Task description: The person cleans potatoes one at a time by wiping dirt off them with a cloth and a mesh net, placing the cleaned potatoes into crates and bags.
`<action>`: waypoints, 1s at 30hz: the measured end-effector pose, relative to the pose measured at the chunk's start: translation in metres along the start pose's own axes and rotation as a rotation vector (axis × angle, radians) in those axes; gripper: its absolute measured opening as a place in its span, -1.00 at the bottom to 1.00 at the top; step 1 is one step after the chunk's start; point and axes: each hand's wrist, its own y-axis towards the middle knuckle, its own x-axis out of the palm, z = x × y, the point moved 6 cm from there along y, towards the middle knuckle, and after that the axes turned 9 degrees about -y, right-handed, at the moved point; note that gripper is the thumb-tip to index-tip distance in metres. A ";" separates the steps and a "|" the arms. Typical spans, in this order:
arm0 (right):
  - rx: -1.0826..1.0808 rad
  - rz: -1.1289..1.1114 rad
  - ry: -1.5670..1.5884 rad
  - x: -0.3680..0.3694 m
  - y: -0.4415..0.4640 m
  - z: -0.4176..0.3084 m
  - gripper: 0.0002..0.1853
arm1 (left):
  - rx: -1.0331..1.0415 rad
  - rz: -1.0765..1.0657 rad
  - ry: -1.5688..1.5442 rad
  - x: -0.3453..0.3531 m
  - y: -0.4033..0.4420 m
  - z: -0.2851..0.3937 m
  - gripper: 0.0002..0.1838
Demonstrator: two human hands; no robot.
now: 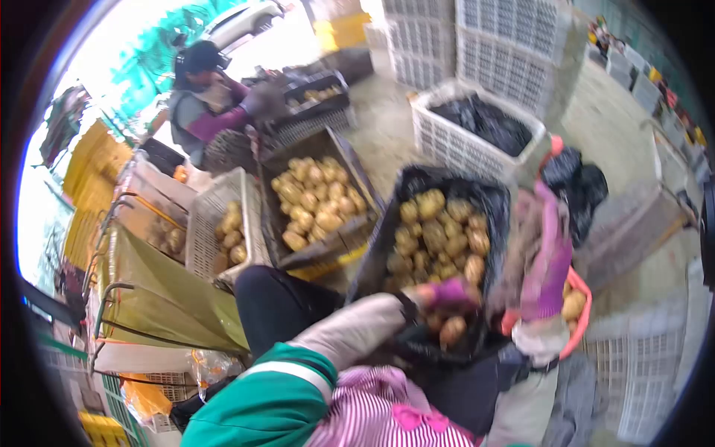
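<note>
My left hand (450, 293), in a purple glove, reaches over a crate lined with black plastic (365, 272). It is smeared by motion, so its grip is unclear. Just below it lies a reddish-brown potato (452, 331), and more potatoes (439, 231) fill the crate beyond. My right hand (532, 253), in a purple glove with a dirt-brown palm, is held along the crate's right side. Its fingers are stretched out and no held thing shows. Under my right wrist, a pink-rimmed container (585, 328) with potatoes is partly hidden.
A dark crate of potatoes (316, 197) and a white crate with potatoes (201, 231) stand to the left. Ahead are a white crate with black plastic (439, 141) and stacked white crates (510, 45). Another person (208, 104) works at the upper left beside a crate.
</note>
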 end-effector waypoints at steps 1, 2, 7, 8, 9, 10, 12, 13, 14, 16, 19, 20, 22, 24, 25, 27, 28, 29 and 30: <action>-0.102 -0.054 -0.117 -0.003 0.004 -0.001 -0.57 | 0.152 0.043 0.036 -0.024 -0.012 0.020 -0.50; -0.009 -0.080 -0.023 -0.003 0.007 0.007 -0.54 | 0.224 0.095 0.019 -0.046 -0.024 0.035 -0.61; 0.284 -0.470 0.426 0.036 -0.007 0.015 -0.30 | -0.425 0.456 -1.397 -0.137 -0.108 0.143 -0.48; 0.303 -0.446 0.300 0.040 -0.003 0.032 -0.31 | -0.336 0.519 -1.478 -0.148 -0.122 0.153 -0.49; 0.325 -0.421 0.174 0.046 -0.005 0.039 -0.31 | -0.249 0.582 -1.559 -0.155 -0.135 0.160 -0.50; 0.415 -0.373 0.292 0.054 -0.012 0.044 -0.35 | -0.194 0.626 -1.683 -0.158 -0.146 0.165 -0.52; 0.385 -0.419 0.334 0.074 -0.022 0.047 -0.34 | -0.078 0.771 -1.277 -0.160 -0.155 0.163 -0.50; 0.350 -0.454 0.384 0.085 -0.026 0.047 -0.34 | -0.054 0.803 -1.398 -0.158 -0.156 0.163 -0.46; 0.378 -0.407 0.427 0.095 -0.032 0.049 -0.32 | -0.030 0.835 -1.518 -0.156 -0.158 0.164 -0.43; 0.402 -0.429 0.422 0.109 -0.036 0.076 -0.33 | 0.014 0.888 -1.763 -0.153 -0.165 0.162 -0.35; 0.380 -0.637 -0.080 0.123 -0.046 0.109 -0.34 | 0.076 0.842 -1.835 -0.148 -0.171 0.147 -0.36; 0.335 -0.748 -0.318 0.129 -0.051 0.118 -0.35 | 0.074 0.843 -1.845 -0.148 -0.171 0.144 -0.36; 0.112 -0.835 -0.515 0.140 -0.057 0.122 -0.37 | -0.015 0.991 -1.484 -0.156 -0.180 0.137 -0.39; 0.112 -0.600 -0.627 0.136 -0.047 0.121 -0.48 | -0.056 1.057 -1.302 -0.161 -0.185 0.133 -0.41; 0.114 -0.610 -0.631 0.140 -0.042 0.123 -0.48 | -0.058 1.113 -0.907 -0.170 -0.191 0.137 -0.40; 0.246 -0.308 -0.080 0.139 -0.027 0.115 -0.47 | -0.072 1.148 -0.516 -0.172 -0.197 0.138 -0.36; 0.358 -0.299 0.251 0.144 -0.027 0.112 -0.49 | -0.042 1.255 -0.220 -0.172 -0.204 0.138 -0.31; 0.366 -0.303 0.247 0.157 -0.036 0.090 -0.49 | -0.012 1.342 0.084 -0.170 -0.211 0.141 -0.26; 0.234 -0.347 0.241 0.176 -0.051 0.057 -0.50 | -0.057 1.337 0.108 -0.169 -0.210 0.138 -0.33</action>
